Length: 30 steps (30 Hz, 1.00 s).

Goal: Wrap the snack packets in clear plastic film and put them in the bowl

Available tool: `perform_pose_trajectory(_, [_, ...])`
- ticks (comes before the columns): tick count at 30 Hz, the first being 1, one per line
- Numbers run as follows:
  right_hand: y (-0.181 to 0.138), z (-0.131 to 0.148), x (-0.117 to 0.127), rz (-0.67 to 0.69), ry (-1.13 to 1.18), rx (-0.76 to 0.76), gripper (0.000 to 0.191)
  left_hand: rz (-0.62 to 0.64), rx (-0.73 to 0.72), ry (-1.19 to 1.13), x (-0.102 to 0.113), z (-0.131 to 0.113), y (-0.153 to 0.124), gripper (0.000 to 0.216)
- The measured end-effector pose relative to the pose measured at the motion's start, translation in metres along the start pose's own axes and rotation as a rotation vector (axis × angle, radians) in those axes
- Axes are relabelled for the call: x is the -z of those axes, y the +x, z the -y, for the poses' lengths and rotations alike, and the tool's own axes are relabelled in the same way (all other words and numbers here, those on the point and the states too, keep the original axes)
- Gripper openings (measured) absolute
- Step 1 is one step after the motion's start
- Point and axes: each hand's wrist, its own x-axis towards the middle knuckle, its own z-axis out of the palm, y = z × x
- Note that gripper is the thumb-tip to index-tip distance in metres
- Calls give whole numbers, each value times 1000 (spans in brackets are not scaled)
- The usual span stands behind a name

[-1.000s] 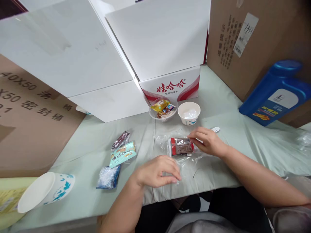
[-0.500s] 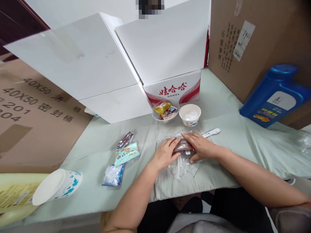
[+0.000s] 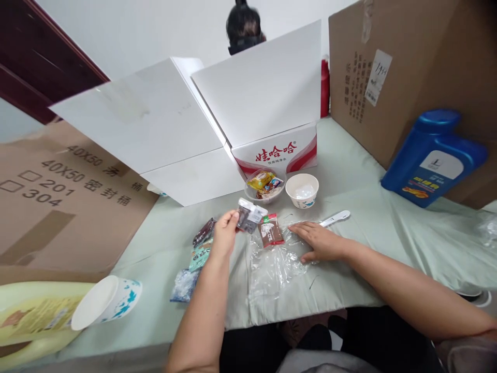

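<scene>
The fingertips of the left hand [image 3: 225, 233] are pinched together on the edge of a dark packet [image 3: 251, 216], raised near the middle of the frame. The right hand [image 3: 320, 241] lies palm down just right of centre, fingers stretched and near one another, on clear plastic wrap [image 3: 275, 274]. Between the hands rests a brown-and-red packet [image 3: 271, 231]; above it stand a clear bowl [image 3: 250, 196] of snacks and a paper bowl [image 3: 302, 192], with a blue bottle [image 3: 430, 160] at the right
</scene>
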Motion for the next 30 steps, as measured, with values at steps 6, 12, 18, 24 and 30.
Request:
perform_pose_trajectory(6, [0, -2, -1, -7, -37, 36, 84, -28, -273, 84, -19, -54, 38, 37])
perform_pose_trajectory(12, [0, -2, 0, 7, -61, 32, 79, -87, -407, 454, -58, -61, 80, 24])
perform_pose_trajectory(18, [-1, -4, 0, -3, -34, 45, 77, 182, -276, 1014, -78, -46, 101, 24])
perform_pose_trajectory(24, [-2, 0, 3, 17, -64, 37, 78, 65, -615, 1024, -65, -23, 54, 24])
perform_pose_trajectory(30, [-1, 1, 2, 21, -89, 22, 78, 648, -490, 1140, -41, 17, -2, 54])
